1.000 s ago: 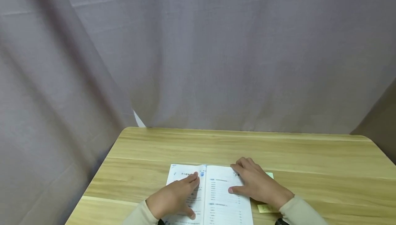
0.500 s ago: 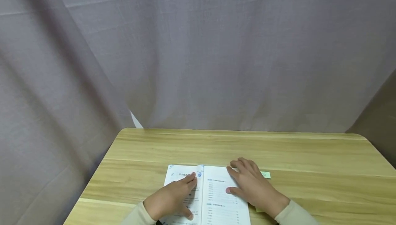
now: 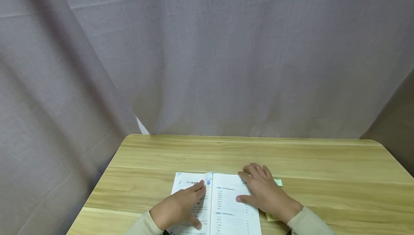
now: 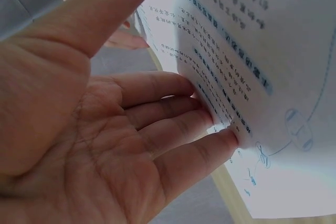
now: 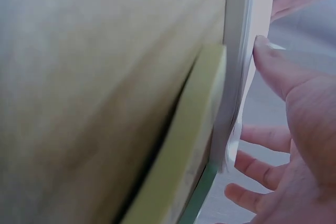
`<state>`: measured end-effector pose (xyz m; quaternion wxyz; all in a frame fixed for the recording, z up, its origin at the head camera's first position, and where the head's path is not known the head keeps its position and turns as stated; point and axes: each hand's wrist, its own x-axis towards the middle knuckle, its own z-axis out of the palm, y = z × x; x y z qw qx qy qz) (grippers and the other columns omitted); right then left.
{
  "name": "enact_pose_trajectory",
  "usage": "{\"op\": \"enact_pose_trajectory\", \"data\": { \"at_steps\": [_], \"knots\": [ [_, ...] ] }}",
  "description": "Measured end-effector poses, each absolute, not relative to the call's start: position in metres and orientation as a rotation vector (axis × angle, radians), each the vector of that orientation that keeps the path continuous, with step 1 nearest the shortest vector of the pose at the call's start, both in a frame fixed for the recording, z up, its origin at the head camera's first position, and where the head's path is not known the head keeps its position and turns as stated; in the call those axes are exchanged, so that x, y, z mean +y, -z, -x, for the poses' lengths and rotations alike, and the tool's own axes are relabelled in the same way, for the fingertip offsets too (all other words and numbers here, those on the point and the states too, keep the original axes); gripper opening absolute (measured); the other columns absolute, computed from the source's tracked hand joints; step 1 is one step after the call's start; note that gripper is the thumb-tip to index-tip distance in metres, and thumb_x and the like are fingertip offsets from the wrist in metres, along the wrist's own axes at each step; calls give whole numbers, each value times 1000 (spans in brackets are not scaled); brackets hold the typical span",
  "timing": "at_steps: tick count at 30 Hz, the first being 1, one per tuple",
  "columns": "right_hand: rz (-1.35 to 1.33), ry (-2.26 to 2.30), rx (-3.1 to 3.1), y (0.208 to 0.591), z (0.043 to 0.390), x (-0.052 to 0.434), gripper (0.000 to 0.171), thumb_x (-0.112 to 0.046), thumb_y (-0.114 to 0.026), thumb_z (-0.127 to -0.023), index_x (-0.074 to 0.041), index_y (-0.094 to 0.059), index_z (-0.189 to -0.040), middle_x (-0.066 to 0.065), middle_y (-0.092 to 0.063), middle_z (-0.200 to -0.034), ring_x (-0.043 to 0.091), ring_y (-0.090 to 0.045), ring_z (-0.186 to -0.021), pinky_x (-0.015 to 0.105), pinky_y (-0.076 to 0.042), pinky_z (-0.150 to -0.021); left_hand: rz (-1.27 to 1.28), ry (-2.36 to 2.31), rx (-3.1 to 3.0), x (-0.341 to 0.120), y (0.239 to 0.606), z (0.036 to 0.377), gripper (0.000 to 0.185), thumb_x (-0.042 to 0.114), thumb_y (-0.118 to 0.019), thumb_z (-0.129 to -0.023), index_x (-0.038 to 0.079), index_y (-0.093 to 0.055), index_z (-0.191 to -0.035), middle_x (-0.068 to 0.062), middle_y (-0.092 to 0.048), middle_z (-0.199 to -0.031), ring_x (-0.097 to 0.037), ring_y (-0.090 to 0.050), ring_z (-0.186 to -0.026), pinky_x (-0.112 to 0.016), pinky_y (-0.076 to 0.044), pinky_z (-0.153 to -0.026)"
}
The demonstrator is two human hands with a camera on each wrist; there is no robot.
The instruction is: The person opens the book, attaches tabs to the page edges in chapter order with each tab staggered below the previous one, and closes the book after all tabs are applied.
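Observation:
An open book (image 3: 230, 213) with printed text lies at the table's front in the head view. My left hand (image 3: 179, 206) rests on its left page, fingertips touching the paper and thumb apart, as the left wrist view also shows. My right hand (image 3: 263, 193) lies over the upper right part of the right page. Its thumb touches the page and its fingers are slightly bent near the top corner. Partly under that hand, just right of the book, are a green sticky-note pad (image 3: 278, 182) and a yellow sticky-note pad (image 5: 191, 135).
The wooden table (image 3: 323, 177) has rounded far corners. A grey curtain (image 3: 213, 55) hangs behind it and along the left side. Beige sleeves (image 3: 310, 222) cover the forearms at the lower edge.
My right fingers shift slightly at the page's top corner, hiding and then baring its printed heading. The left hand stays on its page. The head view has turned slightly to the right.

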<state>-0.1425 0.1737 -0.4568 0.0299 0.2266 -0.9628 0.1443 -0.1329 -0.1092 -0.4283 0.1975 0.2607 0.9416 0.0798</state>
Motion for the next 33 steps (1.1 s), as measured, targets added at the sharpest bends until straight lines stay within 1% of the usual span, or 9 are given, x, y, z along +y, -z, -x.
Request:
{"op": "enact_pose_trajectory", "data": {
  "at_steps": [10,15,20,23,25,27,29,31,33],
  "knots": [
    [-721,-414,-2972,456,139,172,76,-48,-83,-87,2,-63,-141,16,-59,-145,47,-44,-143,77,-28,-115,-726,-222,2635,-109,430,135,114,42,-95,-63,6,-44,-159,-8,-34,-171,-25,-40,-153,-42,-42,-119],
    [-731,-405,-2918,457,141,172,71,-47,-87,-83,-3,-66,-134,16,-57,-142,45,-44,-142,77,-31,-113,-731,-224,2643,-110,430,135,114,42,-95,-63,6,-45,-159,-8,-34,-170,-25,-40,-153,-42,-41,-120],
    [-690,-500,-2925,455,143,170,67,-41,-93,-78,-4,-65,-126,13,-59,-135,42,-46,-141,74,-29,-116,-731,-224,2647,-109,429,134,113,42,-95,-63,6,-46,-159,-7,-35,-170,-25,-41,-153,-42,-41,-120],
    [-650,-543,-2949,453,143,167,68,-36,-95,-77,-3,-64,-129,13,-63,-135,41,-48,-142,71,-26,-120,-730,-227,2647,-110,429,134,113,41,-95,-64,7,-46,-159,-7,-36,-170,-25,-41,-153,-42,-41,-120],
    [-620,-563,-2959,451,142,166,71,-33,-95,-78,-3,-62,-134,15,-65,-137,40,-50,-141,68,-25,-122,-730,-232,2644,-110,430,134,112,41,-96,-64,7,-46,-159,-7,-36,-170,-25,-41,-153,-42,-41,-120],
    [-568,-630,-2958,448,140,165,72,-30,-93,-81,-4,-60,-140,15,-66,-137,37,-55,-136,62,-33,-121,-722,-241,2638,-110,430,134,112,41,-96,-64,7,-46,-159,-7,-36,-170,-25,-41,-153,-43,-41,-120],
    [-500,-803,-2946,446,137,165,71,-29,-88,-87,-5,-56,-145,12,-68,-135,29,-61,-129,55,-43,-116,-720,-246,2632,-110,431,135,112,41,-96,-65,7,-45,-159,-6,-35,-170,-25,-41,-153,-43,-41,-120],
    [-430,-1078,-2896,443,134,165,69,-26,-82,-94,-6,-49,-151,8,-69,-132,22,-65,-119,46,-52,-105,-725,-246,2629,-111,431,135,112,42,-95,-65,7,-45,-159,-7,-35,-170,-25,-41,-153,-43,-41,-120],
    [-363,-1345,-2805,441,131,164,68,-25,-76,-100,-8,-42,-156,7,-70,-128,18,-68,-113,40,-57,-97,-738,-250,2627,-111,432,135,112,43,-95,-65,7,-45,-159,-7,-35,-170,-26,-41,-153,-43,-42,-119]
  ]
}}
